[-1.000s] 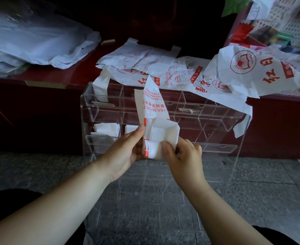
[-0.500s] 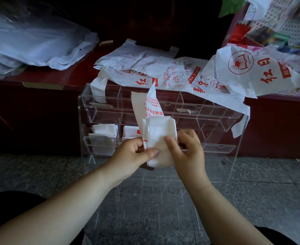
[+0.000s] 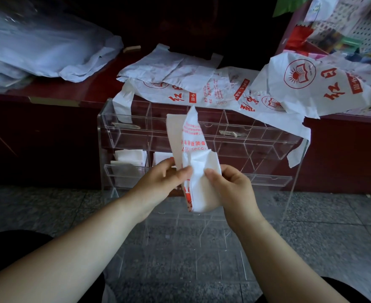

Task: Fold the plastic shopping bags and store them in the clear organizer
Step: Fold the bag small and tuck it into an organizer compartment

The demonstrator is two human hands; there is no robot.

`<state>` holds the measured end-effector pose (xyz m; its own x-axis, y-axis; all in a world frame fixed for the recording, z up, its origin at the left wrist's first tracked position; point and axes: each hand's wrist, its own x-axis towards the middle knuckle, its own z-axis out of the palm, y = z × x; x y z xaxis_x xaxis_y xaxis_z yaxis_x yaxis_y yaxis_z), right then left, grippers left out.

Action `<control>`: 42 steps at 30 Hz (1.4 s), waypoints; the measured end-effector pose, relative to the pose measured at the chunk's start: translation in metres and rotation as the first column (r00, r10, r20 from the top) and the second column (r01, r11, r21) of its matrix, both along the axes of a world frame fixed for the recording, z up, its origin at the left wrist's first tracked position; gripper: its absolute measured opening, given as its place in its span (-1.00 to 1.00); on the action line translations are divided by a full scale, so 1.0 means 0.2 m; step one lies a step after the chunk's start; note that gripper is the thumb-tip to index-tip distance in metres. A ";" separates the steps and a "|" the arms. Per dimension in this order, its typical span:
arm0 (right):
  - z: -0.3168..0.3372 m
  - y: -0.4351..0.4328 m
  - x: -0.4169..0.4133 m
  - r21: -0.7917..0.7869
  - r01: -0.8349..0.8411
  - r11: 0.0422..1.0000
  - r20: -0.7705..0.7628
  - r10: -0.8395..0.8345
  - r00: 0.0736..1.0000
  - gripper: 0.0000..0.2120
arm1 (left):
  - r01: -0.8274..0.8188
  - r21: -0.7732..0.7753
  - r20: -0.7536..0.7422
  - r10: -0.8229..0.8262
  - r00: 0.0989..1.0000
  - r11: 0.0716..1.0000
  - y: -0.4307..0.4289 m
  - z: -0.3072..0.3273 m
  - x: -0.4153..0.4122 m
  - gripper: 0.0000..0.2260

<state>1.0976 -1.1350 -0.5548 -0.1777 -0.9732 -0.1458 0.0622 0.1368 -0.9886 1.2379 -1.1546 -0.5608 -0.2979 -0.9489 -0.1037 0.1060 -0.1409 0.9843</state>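
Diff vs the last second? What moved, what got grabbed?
The left hand went from bracing the bag at its side to pinching its front with the thumb, close to the right hand, which keeps its pinch. The lower flap, open a second ago, is folded in. Unchanged: clear organizer, folded bags in it, loose bags on the counter.

- Half-folded bag [image 3: 198, 171]: white with red print, crumpled into a narrow upright strip. Left hand [image 3: 158, 182] and right hand [image 3: 234, 184] pinch it in front of the organizer.
- Organizer [image 3: 256, 145]: clear plastic, rows of compartments, stands against the desk [image 3: 86, 86] front.
- Folded bags [image 3: 129, 158]: white squares in the lower row's left compartments.
- Loose bags [image 3: 202, 88]: unfolded, spread on the desk, draping over the organizer's top.
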 end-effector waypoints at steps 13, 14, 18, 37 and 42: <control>-0.01 0.05 0.06 -0.076 -0.213 0.974 -0.180 0.197 0.964 -0.78 | -0.167 0.193 -0.319 0.222 0.921 0.967 -0.07 0.14 0.03 -0.81; -0.01 0.05 0.05 -0.078 -0.213 0.974 -0.170 0.198 0.965 -0.79 | -0.156 0.199 -0.322 0.215 0.922 0.967 -0.06 0.15 0.03 -0.82; -0.02 0.05 0.05 -0.078 -0.241 0.967 -0.261 0.213 0.941 -0.76 | -0.366 0.129 -0.106 0.380 0.919 0.921 -0.10 0.12 0.04 -0.92; -0.03 0.02 0.02 -0.041 -0.073 0.997 -0.009 0.072 0.997 -0.76 | -0.032 0.221 -0.156 0.068 0.985 0.975 -0.08 0.06 0.03 -0.88; -0.02 0.02 0.01 -0.062 -0.071 0.996 -0.051 0.068 0.996 -0.77 | -0.072 0.184 -0.160 0.102 0.982 0.980 -0.06 0.04 0.03 -0.87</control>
<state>1.1002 -1.1318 -0.5589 -0.1143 -0.9905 -0.0762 0.0062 0.0760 -0.9971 1.2433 -1.1671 -0.5519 -0.2422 -0.9431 -0.2276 0.2871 -0.2938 0.9117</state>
